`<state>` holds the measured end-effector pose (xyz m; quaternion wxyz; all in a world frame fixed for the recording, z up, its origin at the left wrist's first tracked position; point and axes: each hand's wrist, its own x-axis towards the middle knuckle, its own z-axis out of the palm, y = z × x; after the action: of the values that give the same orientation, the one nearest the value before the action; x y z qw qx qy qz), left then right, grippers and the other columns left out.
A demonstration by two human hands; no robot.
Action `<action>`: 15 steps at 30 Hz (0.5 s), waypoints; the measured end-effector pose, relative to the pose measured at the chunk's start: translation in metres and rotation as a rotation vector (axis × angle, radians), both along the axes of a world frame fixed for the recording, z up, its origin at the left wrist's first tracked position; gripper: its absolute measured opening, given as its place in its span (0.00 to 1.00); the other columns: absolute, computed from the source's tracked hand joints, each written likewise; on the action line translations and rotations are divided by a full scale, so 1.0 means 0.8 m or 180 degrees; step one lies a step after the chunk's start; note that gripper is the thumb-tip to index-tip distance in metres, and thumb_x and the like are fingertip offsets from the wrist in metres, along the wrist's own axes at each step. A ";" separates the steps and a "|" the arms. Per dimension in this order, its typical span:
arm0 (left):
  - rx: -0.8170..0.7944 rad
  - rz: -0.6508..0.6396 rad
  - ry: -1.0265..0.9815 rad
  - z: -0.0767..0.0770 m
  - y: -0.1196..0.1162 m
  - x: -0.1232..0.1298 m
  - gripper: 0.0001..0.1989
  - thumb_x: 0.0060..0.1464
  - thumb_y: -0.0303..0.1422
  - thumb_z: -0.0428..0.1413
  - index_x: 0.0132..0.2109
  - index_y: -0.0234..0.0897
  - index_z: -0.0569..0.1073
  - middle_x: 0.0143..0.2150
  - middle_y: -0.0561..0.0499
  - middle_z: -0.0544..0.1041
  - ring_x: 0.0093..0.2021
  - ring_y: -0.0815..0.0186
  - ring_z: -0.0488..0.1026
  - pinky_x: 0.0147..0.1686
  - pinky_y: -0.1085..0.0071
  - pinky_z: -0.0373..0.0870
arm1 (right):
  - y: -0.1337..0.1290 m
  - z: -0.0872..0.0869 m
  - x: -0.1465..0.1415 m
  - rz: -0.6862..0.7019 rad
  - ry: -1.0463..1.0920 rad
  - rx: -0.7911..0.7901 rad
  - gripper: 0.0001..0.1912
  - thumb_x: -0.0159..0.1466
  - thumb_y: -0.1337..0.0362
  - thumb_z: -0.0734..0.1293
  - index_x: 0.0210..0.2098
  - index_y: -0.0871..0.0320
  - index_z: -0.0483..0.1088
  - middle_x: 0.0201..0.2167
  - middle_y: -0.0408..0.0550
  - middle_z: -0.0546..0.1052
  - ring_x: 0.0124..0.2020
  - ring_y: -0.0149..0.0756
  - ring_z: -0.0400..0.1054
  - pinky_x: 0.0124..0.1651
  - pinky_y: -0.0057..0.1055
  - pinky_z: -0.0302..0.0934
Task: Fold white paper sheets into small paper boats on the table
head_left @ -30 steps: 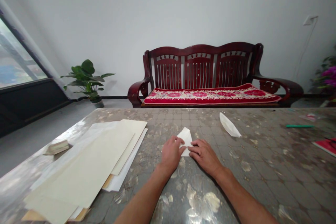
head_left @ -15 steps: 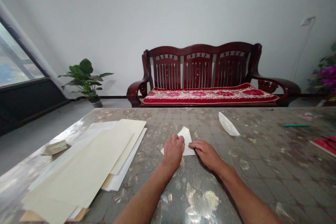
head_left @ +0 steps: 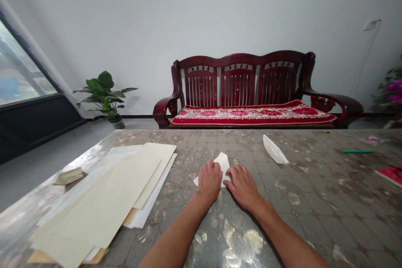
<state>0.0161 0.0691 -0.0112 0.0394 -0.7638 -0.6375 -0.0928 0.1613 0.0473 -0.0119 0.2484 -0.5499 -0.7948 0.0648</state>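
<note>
Well, from the head camera, a folded white paper (head_left: 222, 166) sits near the middle of the mottled grey table (head_left: 292, 217), its lower-left corner poking out beneath the left hand (head_left: 209, 182), whose fingers lie together, curled down on it. The right hand (head_left: 243, 188) rests flatter just beside, fingers together, tips touching the paper's right edge. Toward the upper right of the table lies a pointed white paper fold (head_left: 275, 149); lower left, a stack of cream paper sheets (head_left: 103, 194).
</note>
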 end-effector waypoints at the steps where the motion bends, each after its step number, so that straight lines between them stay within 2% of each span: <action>1: -0.0018 0.0000 -0.0017 0.000 0.000 0.000 0.07 0.63 0.34 0.51 0.44 0.37 0.69 0.44 0.44 0.70 0.44 0.57 0.70 0.41 0.65 0.66 | 0.000 0.000 -0.002 -0.0076 -0.0080 0.0041 0.04 0.64 0.65 0.65 0.39 0.55 0.66 0.40 0.49 0.72 0.44 0.44 0.63 0.47 0.38 0.56; 6: -0.0097 -0.0014 -0.0059 0.004 0.001 -0.002 0.07 0.63 0.34 0.50 0.44 0.37 0.69 0.45 0.44 0.70 0.45 0.59 0.70 0.42 0.66 0.66 | 0.003 -0.001 -0.003 -0.0319 -0.0405 0.0161 0.00 0.65 0.64 0.65 0.36 0.53 0.68 0.38 0.50 0.72 0.42 0.44 0.62 0.45 0.39 0.55; 15: -0.0187 -0.0179 0.0014 0.009 0.003 -0.006 0.07 0.64 0.32 0.48 0.45 0.36 0.70 0.45 0.43 0.70 0.44 0.59 0.70 0.39 0.66 0.66 | 0.007 0.002 0.001 -0.0243 -0.0486 0.0081 0.02 0.66 0.65 0.64 0.36 0.54 0.69 0.38 0.50 0.72 0.42 0.45 0.61 0.43 0.39 0.53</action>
<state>0.0111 0.0712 -0.0039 0.0157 -0.7825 -0.6181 -0.0734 0.1623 0.0526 -0.0101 0.1964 -0.5800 -0.7906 0.0031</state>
